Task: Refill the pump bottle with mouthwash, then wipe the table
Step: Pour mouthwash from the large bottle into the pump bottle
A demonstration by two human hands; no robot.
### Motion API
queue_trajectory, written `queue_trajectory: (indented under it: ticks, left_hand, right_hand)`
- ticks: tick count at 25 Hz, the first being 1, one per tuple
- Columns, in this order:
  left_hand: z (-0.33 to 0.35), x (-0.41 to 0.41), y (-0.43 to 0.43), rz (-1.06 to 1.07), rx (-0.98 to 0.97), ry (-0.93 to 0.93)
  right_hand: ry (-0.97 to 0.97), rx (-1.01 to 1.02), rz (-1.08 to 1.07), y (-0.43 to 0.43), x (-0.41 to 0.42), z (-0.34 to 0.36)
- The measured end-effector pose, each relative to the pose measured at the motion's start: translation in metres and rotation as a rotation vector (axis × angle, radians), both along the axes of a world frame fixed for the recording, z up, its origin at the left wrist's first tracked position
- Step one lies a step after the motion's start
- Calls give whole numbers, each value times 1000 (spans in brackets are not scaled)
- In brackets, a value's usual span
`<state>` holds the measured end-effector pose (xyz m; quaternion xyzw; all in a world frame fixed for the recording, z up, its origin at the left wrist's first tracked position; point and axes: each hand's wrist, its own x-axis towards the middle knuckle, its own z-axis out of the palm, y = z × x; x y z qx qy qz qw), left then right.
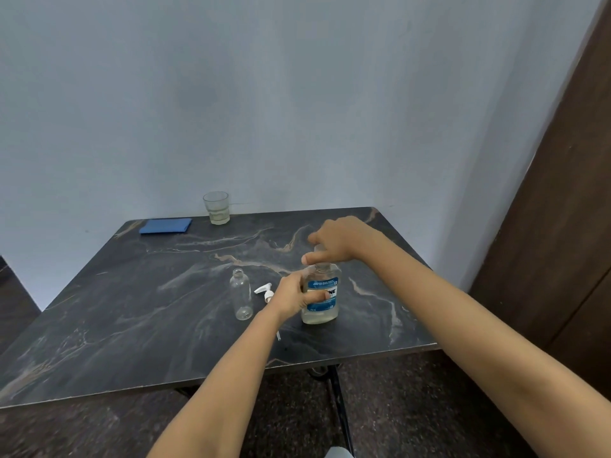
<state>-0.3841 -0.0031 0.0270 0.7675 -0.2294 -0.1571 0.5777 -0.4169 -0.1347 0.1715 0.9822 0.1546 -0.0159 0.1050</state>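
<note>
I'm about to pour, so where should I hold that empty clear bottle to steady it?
Probably round the straight middle of the empty clear bottle, coming from its left: it stands upright, its open neck must stay free, and the pump head and left hand crowd its right.

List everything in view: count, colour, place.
mouthwash bottle: 1, clear, blue label, upright, right of table centre
pump bottle: 1, clear, neck open, left of mouthwash bottle
pump head: 1, white, lying between the bottles
glass: 1, clear, far table edge
cloth: 1, blue, folded, far left corner
table: 1, dark marbled
left grip: hand, holds mouthwash bottle's body
right grip: hand, grips its top
</note>
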Motion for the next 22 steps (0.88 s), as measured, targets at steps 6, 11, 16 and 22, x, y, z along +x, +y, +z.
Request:
queue_trajectory:
  ticks: [6,11,16,22]
  left_hand:
    - [-6,-3,0,12,-42,51]
    - [-9,-5,0,6,-59,79]
    - [-4,-11,3,-44,-99,133]
    - [-13,-31,7,168,-290,109]
  right_hand:
    - [198,229,101,-14,-4,20]
    - [77,981,-73,-65,-22,-36]
    - [-212,1214,-530,-79,-49,-152]
    - [-251,1241,-586,-77,-60,-185]
